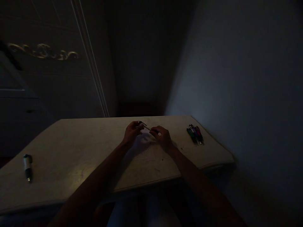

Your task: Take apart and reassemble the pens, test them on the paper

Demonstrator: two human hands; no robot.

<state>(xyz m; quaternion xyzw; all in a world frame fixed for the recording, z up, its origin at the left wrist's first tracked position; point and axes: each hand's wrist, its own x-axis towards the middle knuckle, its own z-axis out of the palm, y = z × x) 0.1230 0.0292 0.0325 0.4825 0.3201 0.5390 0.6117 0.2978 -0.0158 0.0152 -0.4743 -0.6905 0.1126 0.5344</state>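
Both hands meet over the far middle of the table, holding a slim pen [147, 127] with a pale barrel and dark ends. My left hand [133, 132] pinches its left end, where a dark clip-like piece shows at the fingertips. Around the dark right end, the fingers of my right hand [162, 136] are closed. The pen slants slightly down to the right, above the tabletop. Dim light hides its finer details.
The pale table [94, 142] has a worn surface. On its right side lies a bunch of several pens [195, 134] in different colours. A single white-and-dark pen [27, 167] rests at the near left. A wall [236, 88] borders the right; a panelled cabinet [52, 82] stands at left.
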